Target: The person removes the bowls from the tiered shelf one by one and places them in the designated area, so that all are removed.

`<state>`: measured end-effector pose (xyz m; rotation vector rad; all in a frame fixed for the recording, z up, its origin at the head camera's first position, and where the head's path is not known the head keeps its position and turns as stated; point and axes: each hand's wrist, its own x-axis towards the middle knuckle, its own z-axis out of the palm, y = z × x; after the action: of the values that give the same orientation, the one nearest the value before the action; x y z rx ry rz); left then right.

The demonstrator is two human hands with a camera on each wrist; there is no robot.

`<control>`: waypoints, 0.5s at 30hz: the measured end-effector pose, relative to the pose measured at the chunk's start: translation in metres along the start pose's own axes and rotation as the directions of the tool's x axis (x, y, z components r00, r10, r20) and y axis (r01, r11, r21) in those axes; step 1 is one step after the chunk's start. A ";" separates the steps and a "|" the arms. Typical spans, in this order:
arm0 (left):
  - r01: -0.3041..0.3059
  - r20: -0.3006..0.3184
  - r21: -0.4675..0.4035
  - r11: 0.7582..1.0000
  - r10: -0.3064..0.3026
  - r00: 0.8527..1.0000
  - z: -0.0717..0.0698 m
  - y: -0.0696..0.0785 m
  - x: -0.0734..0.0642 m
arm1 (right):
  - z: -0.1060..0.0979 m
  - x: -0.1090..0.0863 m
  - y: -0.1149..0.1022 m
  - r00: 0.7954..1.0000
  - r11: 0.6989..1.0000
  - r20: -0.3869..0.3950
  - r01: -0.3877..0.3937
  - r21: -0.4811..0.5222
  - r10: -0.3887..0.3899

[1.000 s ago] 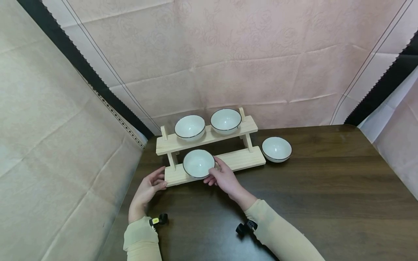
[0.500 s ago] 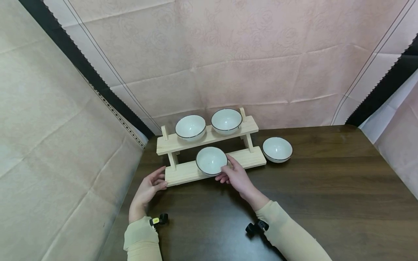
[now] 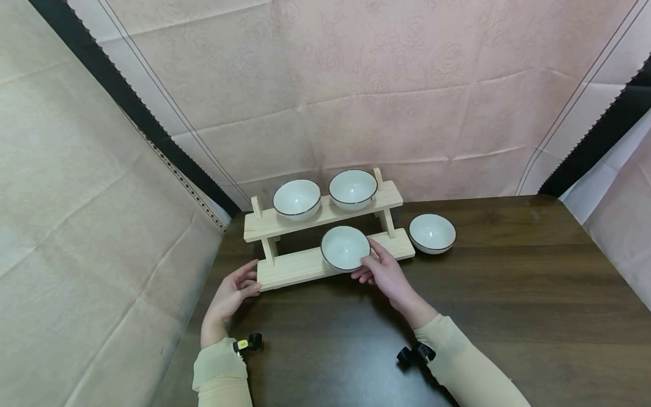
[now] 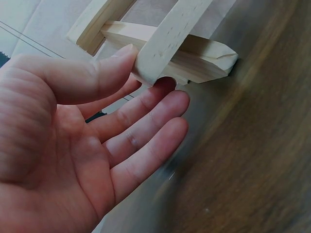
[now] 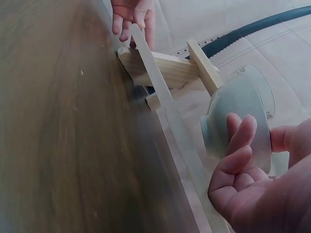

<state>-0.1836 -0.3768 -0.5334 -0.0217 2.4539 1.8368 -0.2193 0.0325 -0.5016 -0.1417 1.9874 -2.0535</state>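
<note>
A two-tier wooden rack stands on the table. My left hand pinches the left end of its lower shelf, thumb on one face and fingertips on the other. With my right hand I grip a white bowl by its right side, thumb at the dark rim and fingers against the outer wall. The bowl is upright over the right half of the lower shelf. On the upper shelf sit two matching bowls, the left one and the right one.
Another white bowl rests on the dark wooden table, just right of the rack. Pale patterned cloth rises behind the table and along its left side. Small dark cameras are strapped to both wrists.
My right hand has moved the bowl rightward along the lower shelf, from its left part to right of the middle. The left hand keeps its hold on the shelf end.
</note>
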 end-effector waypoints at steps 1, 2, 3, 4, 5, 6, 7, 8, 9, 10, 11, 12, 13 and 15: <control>0.000 0.000 0.000 1.000 0.000 1.000 0.000 0.000 0.000 | -0.003 -0.001 0.000 1.000 1.000 -0.001 0.001 0.000 -0.001; 0.000 0.000 0.000 1.000 0.000 1.000 0.000 0.000 0.000 | -0.005 -0.001 0.000 1.000 1.000 -0.003 0.000 -0.002 0.000; -0.001 0.000 0.000 1.000 0.001 1.000 0.000 0.000 0.000 | -0.007 -0.002 -0.001 1.000 1.000 -0.005 0.001 -0.005 -0.001; -0.001 -0.001 -0.001 1.000 0.001 1.000 0.000 0.000 0.000 | -0.009 -0.002 0.000 1.000 1.000 -0.007 0.002 -0.008 -0.002; -0.001 -0.002 -0.001 1.000 0.001 1.000 0.000 0.000 0.000 | -0.011 -0.002 0.000 1.000 1.000 -0.008 0.002 -0.010 -0.003; -0.002 -0.003 -0.001 1.000 0.002 1.000 0.000 0.000 0.001 | -0.013 -0.003 0.000 1.000 1.000 -0.012 0.002 -0.012 -0.002; -0.002 -0.002 0.001 1.000 0.002 1.000 0.000 0.000 0.001 | -0.015 -0.003 0.000 1.000 1.000 -0.014 0.004 -0.015 -0.004; -0.003 -0.002 0.003 1.000 0.003 1.000 0.000 0.000 0.001 | -0.017 -0.003 0.000 1.000 1.000 -0.016 0.005 -0.017 -0.005; -0.003 -0.001 0.004 1.000 0.003 1.000 0.000 0.000 0.001 | -0.019 -0.004 0.000 1.000 1.000 -0.017 0.006 -0.019 -0.006; -0.002 -0.001 0.005 1.000 0.002 1.000 0.000 0.000 0.000 | -0.021 -0.004 0.000 1.000 1.000 -0.018 0.007 -0.019 -0.008; -0.002 0.000 0.008 1.000 0.002 1.000 0.000 0.000 0.000 | -0.023 -0.004 0.000 1.000 1.000 -0.019 0.007 -0.021 -0.007; -0.002 0.000 0.009 1.000 0.002 1.000 0.000 0.000 0.000 | -0.025 -0.005 0.000 1.000 1.000 -0.021 0.007 -0.021 -0.008; -0.001 0.000 0.011 1.000 0.001 1.000 0.000 0.000 0.000 | -0.028 -0.005 0.000 1.000 1.000 -0.022 0.006 -0.024 -0.006; -0.001 -0.002 0.013 1.000 0.001 1.000 0.001 0.001 0.000 | -0.033 -0.006 0.000 1.000 1.000 -0.024 0.002 -0.030 -0.002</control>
<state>-0.1835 -0.3760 -0.5330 -0.0216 2.4672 1.8217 -0.2219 0.0658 -0.5025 -0.1258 2.0335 -2.0367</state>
